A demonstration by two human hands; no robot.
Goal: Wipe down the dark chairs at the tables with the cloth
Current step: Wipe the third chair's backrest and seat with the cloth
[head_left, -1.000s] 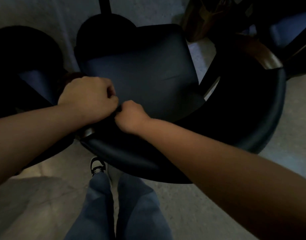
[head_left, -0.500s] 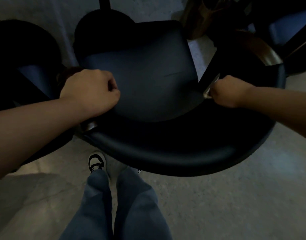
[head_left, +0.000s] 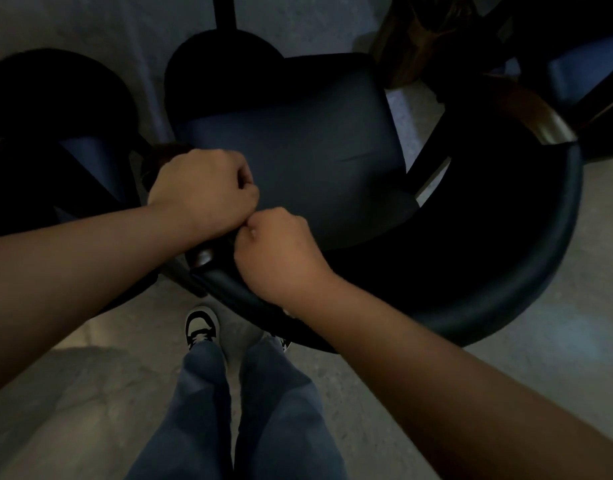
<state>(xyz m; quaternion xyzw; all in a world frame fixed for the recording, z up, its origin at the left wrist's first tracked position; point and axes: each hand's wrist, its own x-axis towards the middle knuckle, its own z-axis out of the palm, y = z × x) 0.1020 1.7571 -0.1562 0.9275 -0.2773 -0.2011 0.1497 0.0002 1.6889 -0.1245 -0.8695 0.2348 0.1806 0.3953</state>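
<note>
I look down on a dark chair with a blue-black padded seat (head_left: 298,161) and a curved padded backrest rail (head_left: 505,289) that wraps toward me. My left hand (head_left: 204,195) is a closed fist gripping the rail's left end, above a wooden post. My right hand (head_left: 277,254) is fisted too, pressed on the rail right beside the left hand, knuckles almost touching. The cloth is nearly all hidden inside the right fist; only a dark bit (head_left: 230,239) shows between the two hands.
A second dark chair (head_left: 55,133) stands close on the left. A table's round base (head_left: 225,57) and post lie beyond the seat. More chairs and wooden legs (head_left: 575,74) crowd the upper right. My jeans and a black-and-white shoe (head_left: 201,327) are below on concrete floor.
Half a second ago my right hand was at the rail's right side; it has swept back left along the rail to meet the left hand. The left hand has stayed in place.
</note>
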